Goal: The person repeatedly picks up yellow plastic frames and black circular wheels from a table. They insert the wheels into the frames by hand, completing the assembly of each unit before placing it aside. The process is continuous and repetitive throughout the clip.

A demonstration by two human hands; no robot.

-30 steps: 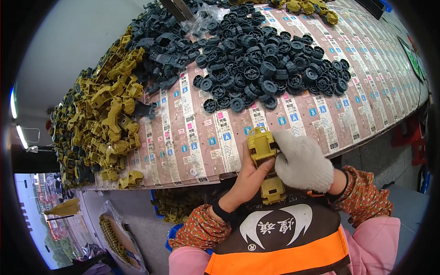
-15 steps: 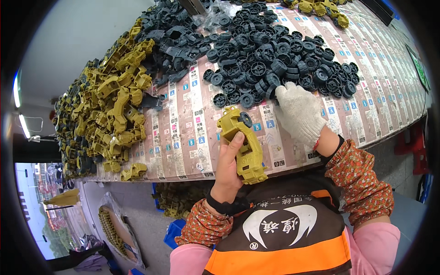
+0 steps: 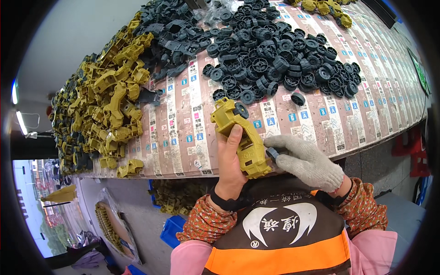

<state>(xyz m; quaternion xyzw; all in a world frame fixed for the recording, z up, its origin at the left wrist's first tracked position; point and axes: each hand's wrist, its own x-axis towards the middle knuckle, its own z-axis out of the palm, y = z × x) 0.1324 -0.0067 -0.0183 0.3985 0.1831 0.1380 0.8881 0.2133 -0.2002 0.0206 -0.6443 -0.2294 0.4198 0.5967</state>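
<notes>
My bare left hand (image 3: pixel 231 158) grips a mustard-yellow toy vehicle body (image 3: pixel 251 149) over the table's near edge. One dark wheel (image 3: pixel 240 110) sits on the body's far end. In a white knitted glove, my right hand (image 3: pixel 305 162) pinches another dark toy wheel (image 3: pixel 272 153) between thumb and fingers. That wheel is right beside the near end of the body; whether they touch I cannot tell. Beyond my hands spreads a heap of dark wheels (image 3: pixel 270 59), with a single loose wheel (image 3: pixel 298 99) lying at its near side.
Yellow vehicle bodies (image 3: pixel 117 91) are piled on the left of the patterned table (image 3: pixel 183 158). Dark plastic parts (image 3: pixel 176 39) lie behind them, near clear plastic film (image 3: pixel 220 13). More yellow vehicles (image 3: pixel 325 8) stand at the far edge. Below are a blue bin (image 3: pixel 173 231) and a red stool (image 3: pixel 415 151).
My right hand has come back from the wheel heap with a wheel and is now beside the vehicle body. A loose wheel now lies apart from the heap. My left hand has barely moved.
</notes>
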